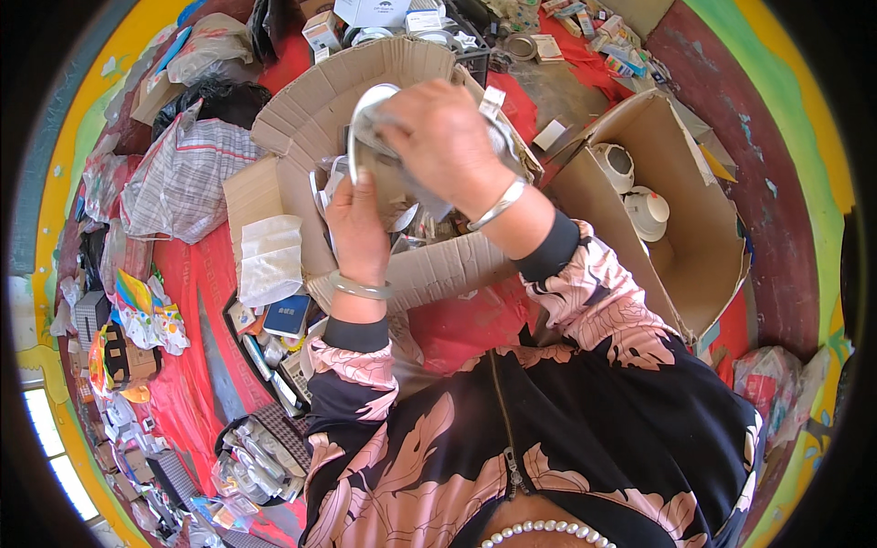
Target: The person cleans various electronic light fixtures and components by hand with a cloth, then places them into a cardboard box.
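Above an open cardboard box [438,267], my left hand [359,228] grips the lower edge of a round white-rimmed object [355,157], its thumb upright against the rim. The object is tilted, and its kind cannot be made out. My right hand [446,137] is closed on a crumpled grey cloth [376,128] and presses it against the object's face, partly hiding it. Motion smears the right fingers slightly. Inside the box, small mixed items lie under my hands, largely hidden.
To the right, another open carton [699,247] holds two white rounded items [647,215]. A checked bag [187,178] stands at left. A tray of small goods with a dark blue booklet [287,316] lies by my left sleeve. Red sheeting [187,365] covers the floor at left.
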Demonstrator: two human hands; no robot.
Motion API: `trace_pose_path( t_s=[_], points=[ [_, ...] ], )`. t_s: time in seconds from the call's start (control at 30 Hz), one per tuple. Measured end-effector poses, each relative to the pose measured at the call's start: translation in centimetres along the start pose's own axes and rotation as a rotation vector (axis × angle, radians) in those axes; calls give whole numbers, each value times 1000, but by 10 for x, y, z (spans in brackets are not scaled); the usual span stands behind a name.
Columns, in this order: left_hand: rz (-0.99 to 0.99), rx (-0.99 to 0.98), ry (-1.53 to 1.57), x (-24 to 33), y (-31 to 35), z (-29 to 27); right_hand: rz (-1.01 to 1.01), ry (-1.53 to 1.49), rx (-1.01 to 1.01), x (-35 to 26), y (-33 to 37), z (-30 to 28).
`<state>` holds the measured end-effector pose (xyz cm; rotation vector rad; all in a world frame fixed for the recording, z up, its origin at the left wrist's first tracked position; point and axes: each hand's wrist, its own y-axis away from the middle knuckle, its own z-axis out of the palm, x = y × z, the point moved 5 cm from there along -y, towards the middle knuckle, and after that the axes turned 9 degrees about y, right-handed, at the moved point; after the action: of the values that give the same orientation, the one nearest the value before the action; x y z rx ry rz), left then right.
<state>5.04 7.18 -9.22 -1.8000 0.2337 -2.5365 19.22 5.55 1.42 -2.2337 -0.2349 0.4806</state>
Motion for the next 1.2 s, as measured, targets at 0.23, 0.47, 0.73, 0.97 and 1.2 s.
trace_pose_path(
  t_s=[0.23,0.47,0.73,0.97,1.2],
  points=[
    [-14,87,287,5,3,8,-269,-199,-245,-18,12,15],
    [-150,54,509,3,-10,-4,-464,-139,-471,-43,31,25],
    [-259,162,539,-21,-12,-13,-564,10,-725,-42,36,37],
    [-132,239,638,6,-27,-27,217,6,-217,58,-4,-42],
    [-16,273,806,13,-36,-39,368,-195,-133,48,14,-8]
  ],
)
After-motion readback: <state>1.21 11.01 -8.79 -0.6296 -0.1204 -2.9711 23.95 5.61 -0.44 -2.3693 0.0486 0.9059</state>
